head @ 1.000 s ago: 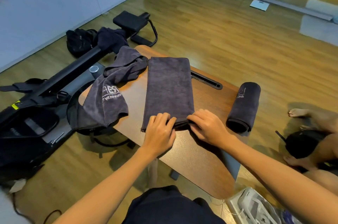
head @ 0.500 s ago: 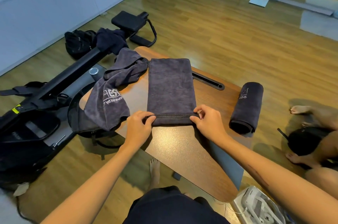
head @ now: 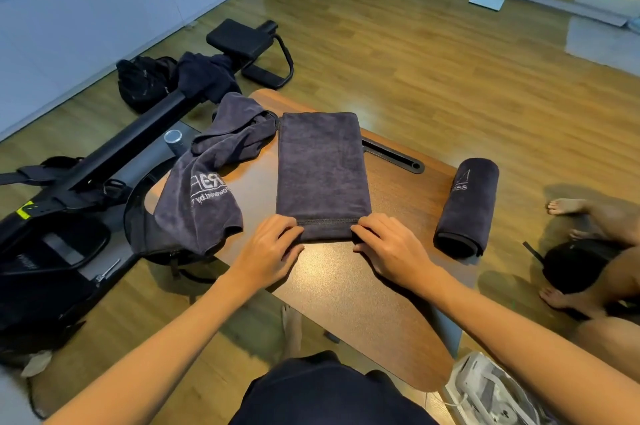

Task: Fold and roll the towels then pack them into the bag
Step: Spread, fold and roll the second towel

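A dark grey folded towel lies as a long strip on the brown wooden table. Its near end is turned over into a small roll. My left hand grips the roll's left corner and my right hand grips its right corner. A rolled grey towel lies at the table's right edge. An unfolded grey towel with a white logo hangs over the table's left edge. A black bag sits on the floor at the far left.
A black rowing machine stretches across the floor on the left. Another person's bare legs and feet are on the floor at the right. A white device lies below the table's near right corner.
Both hands have turned the towel's near end over and rolled it a little away from me. The hands moved apart from the middle to the two corners.
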